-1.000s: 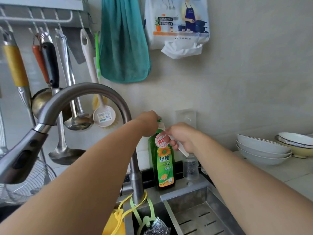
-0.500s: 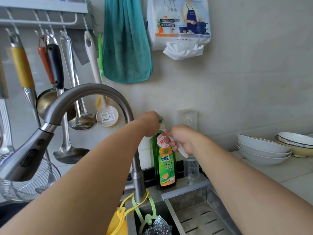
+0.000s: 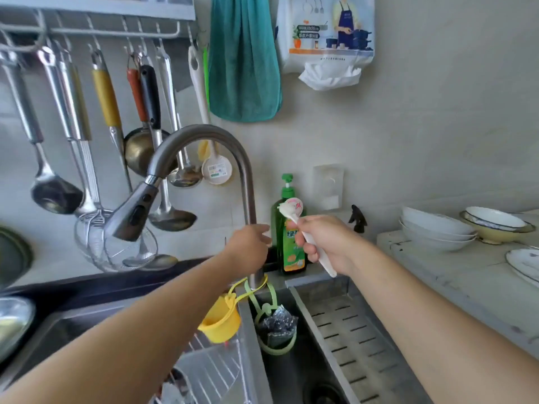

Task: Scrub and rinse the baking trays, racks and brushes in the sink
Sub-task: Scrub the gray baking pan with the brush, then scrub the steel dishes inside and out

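2 hands are up by the faucet: my right hand curls its fingers around the white brush before the soap bottle; my left hand touches the faucet stem, fingers hidden.

— What is hanging on the wall rail?
— Steel ladles with yellow, orange and black handles; a teal cloth towel is hanging beside them.
— And the counter?
— Stacked white ceramic bowls are sitting right of a green dish-soap pump bottle.
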The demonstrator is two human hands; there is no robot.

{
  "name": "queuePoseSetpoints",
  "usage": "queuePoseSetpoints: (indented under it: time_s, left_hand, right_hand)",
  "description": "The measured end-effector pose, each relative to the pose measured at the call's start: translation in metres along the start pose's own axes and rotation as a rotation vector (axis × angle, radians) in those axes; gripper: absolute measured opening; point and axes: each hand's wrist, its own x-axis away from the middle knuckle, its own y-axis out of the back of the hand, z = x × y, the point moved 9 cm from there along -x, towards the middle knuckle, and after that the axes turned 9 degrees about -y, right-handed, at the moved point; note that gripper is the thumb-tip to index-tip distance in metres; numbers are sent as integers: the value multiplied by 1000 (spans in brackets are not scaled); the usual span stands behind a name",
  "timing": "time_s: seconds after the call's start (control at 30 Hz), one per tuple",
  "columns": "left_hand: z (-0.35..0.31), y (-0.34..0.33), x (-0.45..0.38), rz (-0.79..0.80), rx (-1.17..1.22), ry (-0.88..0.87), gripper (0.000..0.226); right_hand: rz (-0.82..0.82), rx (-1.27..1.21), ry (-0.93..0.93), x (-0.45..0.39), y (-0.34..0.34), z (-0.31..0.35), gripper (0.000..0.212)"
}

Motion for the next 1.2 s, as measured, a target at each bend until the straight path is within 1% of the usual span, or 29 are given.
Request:
queuePoseSetpoints:
  time_s: [0.07, 0.13, 0.2, 0.3, 0.37, 0.4, 0.5, 0.6, 0.67, 0.8, 0.83, 0.9, 0.93, 1.0, 1.07, 1.13, 1.2]
  left_hand:
    - [36, -12, 68, 52, 111, 88, 37]
    - [77, -8, 143, 29, 224, 227, 22]
    - [120, 15, 213, -105, 408, 385, 17]
    - [178, 70, 305, -407, 681, 580, 16]
    - [212, 117, 358, -600, 782, 665, 10]
    - [229, 138, 380, -666, 826, 704, 9]
    - [273, 194, 429, -783, 843, 794, 18]
    - [318, 237, 453, -857, 767, 839, 22]
    - [345, 259, 450, -855, 684, 842, 26]
    - [389, 289, 434, -879, 599, 863, 27]
    - [402, 294, 429, -897, 617, 890, 25]
    - [422, 304, 422, -930, 578, 952, 24]
    - [428, 308, 419, -942, 537, 963, 24]
    - [425, 313, 418, -965, 432, 973, 18]
    - [425, 309, 421, -1017, 383, 980, 13]
    - [418, 305, 429, -1106, 397, 967, 17]
    - [400, 304, 435, -1192, 474, 918, 19]
  right_hand:
    - [52, 54, -31, 30, -33, -25, 25]
    - [138, 154, -97, 60, -81, -56, 24]
    - [229, 253, -146, 87, -135, -85, 22]
    - [331, 309, -159, 118, -214, -105, 22]
    - [388, 302, -161, 136, -262, -108, 21]
    - [405, 296, -164, 144, -283, -109, 21]
    - [424, 311, -168, 162, -332, -111, 20]
    - [411, 328, -188, 170, -367, -116, 20]
    - [402, 330, -209, 172, -381, -122, 20]
    - [375, 372, -215, 170, -383, -128, 19]
    - [363, 377, -212, 167, -379, -126, 18]
    - [333, 384, -203, 160, -369, -122, 18]
    - [320, 392, -194, 155, -365, -121, 19]
    - [302, 395, -184, 147, -357, -120, 19]
    - [289, 372, -195, 141, -352, -124, 20]
    - [279, 354, -205, 139, -347, -126, 19]
    - [267, 362, -198, 137, -340, -127, 18]
